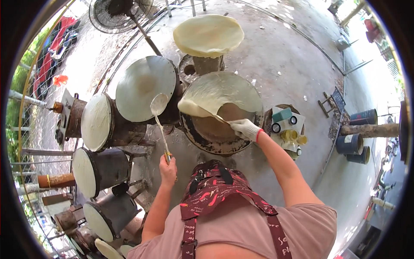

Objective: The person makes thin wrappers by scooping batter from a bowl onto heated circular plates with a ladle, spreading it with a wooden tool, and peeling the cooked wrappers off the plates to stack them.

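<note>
My left hand (168,169), bare, is closed around the handle of a long-handled ladle (159,104). The ladle's bowl is over the near right edge of a round griddle (140,82) coated with pale batter. A white knit glove with a red cuff covers my right hand (246,130). Its fingers pinch the edge of a thin, pale pancake (228,88), which is partly lifted off a dark-rimmed round griddle (211,144) in front of me. Brown griddle surface shows under the raised edge, while the far part of the pancake lies over the griddle's back.
A stack of pancakes (208,36) stands beyond the griddle. More batter-coated griddles on drums (95,122) curve round my left. To the right, a small stand (307,118) bears bottles and a green box. A fan (120,13) stands far left, with blue buckets (350,144) far right.
</note>
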